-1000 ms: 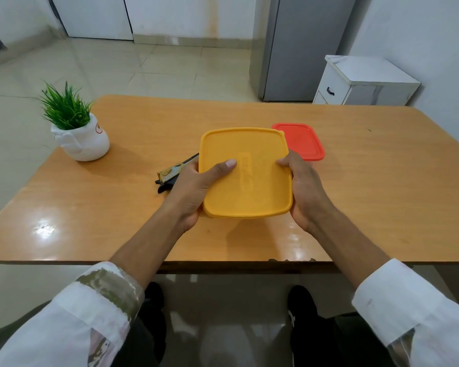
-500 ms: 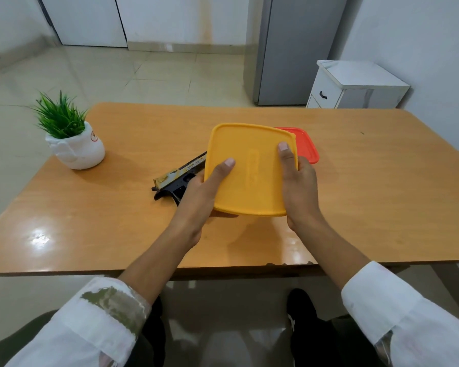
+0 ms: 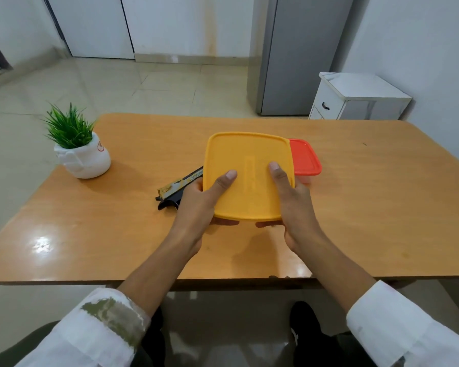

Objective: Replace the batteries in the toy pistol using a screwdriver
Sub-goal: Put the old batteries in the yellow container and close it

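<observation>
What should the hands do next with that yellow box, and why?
Probably lift the yellow lid off. Both the left hand and the right hand grip the box at its near corners, thumbs on top, and it is shut. The toy pistol lies beside it, and no screwdriver or batteries are in sight, so they may be inside.
</observation>
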